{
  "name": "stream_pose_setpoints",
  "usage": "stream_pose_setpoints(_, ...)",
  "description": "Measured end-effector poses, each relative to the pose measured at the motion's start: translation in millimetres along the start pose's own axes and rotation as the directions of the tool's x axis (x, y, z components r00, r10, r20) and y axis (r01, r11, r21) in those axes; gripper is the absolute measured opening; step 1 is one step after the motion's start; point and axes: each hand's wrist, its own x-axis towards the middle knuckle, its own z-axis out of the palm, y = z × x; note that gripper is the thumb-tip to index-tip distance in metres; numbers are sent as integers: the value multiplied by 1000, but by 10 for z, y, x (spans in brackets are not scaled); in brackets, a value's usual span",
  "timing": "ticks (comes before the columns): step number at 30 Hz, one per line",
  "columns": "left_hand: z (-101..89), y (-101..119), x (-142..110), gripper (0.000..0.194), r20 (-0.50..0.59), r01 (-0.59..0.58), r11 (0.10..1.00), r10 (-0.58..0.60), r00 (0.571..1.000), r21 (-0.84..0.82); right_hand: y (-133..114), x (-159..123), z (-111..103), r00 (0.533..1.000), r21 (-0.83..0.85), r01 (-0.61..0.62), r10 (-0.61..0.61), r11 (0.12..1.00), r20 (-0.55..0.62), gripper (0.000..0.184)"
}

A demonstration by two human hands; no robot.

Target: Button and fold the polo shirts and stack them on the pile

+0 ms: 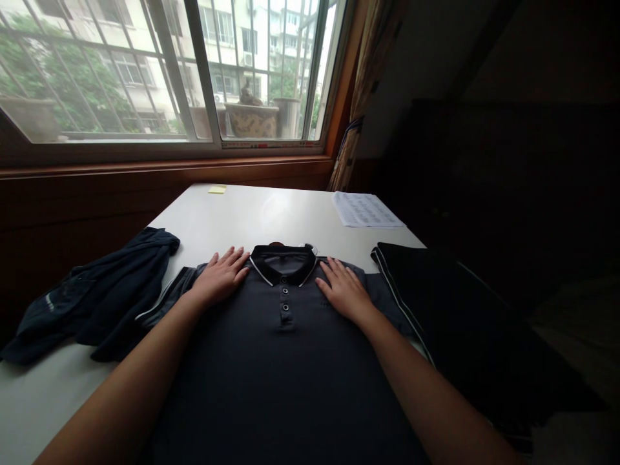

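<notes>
A dark grey polo shirt (290, 381) lies front side up on the table, its black collar (283, 257) with white edging pointing away from me. Buttons run down the short placket below the collar. My left hand (221, 276) rests flat on the shirt's left shoulder area, fingers stretched out beside the collar. On the other shoulder lies my right hand (343, 288), palm down with its fingers spread. Neither hand grips the cloth. Both sleeves reach outward past my forearms, and their ends are partly hidden by other clothing and my arms.
Crumpled dark clothing (121, 284) lies at the left of the white table (276, 213). Dark folded cloth with white piping (450, 310) covers the right side. Printed papers (367, 210) and a yellow note (217, 189) are at the far edge, below a barred window (261, 71).
</notes>
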Motion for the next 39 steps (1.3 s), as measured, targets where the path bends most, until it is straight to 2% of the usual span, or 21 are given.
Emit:
stream_pose_setpoints(6,5,-29,-36,64,14,16,1000,-16,1000,16,-26,-31,-44,1000,8,30,-30,1000,-3,64)
stream_pose_setpoints(16,-9,-172,-260,65,20,45,998,-46,999,54,-276,-105,-50,991,60,132,-131,990,-22,62)
stream_pose_setpoints(27,-76,-187,19,68,75,119,993,-120,990,16,-104,334,-20,986,24,107,-109,994,128,74)
stream_pose_setpoints(35,-80,-238,168,66,78,138,990,-137,987,-8,-41,400,-21,986,12,129,-130,992,108,71)
stream_pose_setpoints(39,-104,-217,151,67,79,134,991,-133,988,-4,114,364,-39,990,6,104,-104,995,98,69)
